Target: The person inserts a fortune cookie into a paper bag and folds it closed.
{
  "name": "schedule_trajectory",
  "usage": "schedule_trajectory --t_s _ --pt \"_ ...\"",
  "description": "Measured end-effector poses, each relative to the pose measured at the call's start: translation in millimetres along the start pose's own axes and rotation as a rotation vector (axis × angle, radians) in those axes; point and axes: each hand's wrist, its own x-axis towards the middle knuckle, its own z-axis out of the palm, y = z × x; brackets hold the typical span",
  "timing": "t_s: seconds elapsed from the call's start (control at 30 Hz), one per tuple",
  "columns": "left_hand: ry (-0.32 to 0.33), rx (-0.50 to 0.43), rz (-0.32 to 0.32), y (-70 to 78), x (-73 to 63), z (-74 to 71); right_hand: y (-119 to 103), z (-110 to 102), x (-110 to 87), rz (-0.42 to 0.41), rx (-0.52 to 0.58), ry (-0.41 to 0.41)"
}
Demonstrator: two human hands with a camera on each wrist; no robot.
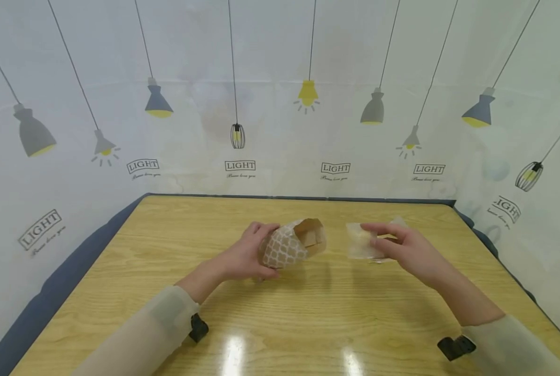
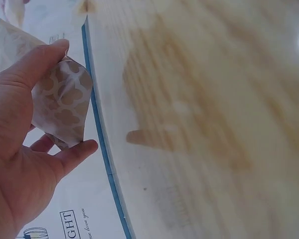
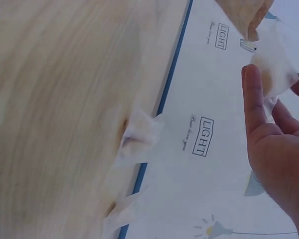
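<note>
My left hand [image 1: 248, 255] grips a brown paper bag [image 1: 282, 248] with a white lattice pattern, tilted so its open mouth faces right. In the left wrist view, the thumb and fingers of the left hand [image 2: 30, 144] curl round the closed end of the paper bag [image 2: 65, 97]. To the right of the bag's mouth, and apart from it, my right hand [image 1: 413, 253] pinches a small translucent packet [image 1: 359, 243]. Something pale yellowish shows through that packet [image 3: 274, 67] in the right wrist view; what it is, I cannot tell.
Two more whitish packets lie on the wooden table [image 1: 284, 324], a nearer one [image 3: 137, 137] and another [image 3: 123, 215]; in the head view the right hand partly covers this area. A white curtain [image 1: 270, 120] printed with lamps stands round the back and sides.
</note>
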Motion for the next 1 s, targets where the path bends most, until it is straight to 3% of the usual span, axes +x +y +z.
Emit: schedule_trajectory --t_s 0.47,1.0 --pt "0.004 0.025 -0.008 1.2 1.4 1.7 -29 23 24.7 -0.067 0.13 -0.083" --pt "-0.044 0.024 0.023 6.9 0.3 6.0 -40 36 40.9 -0.029 0.005 -0.061"
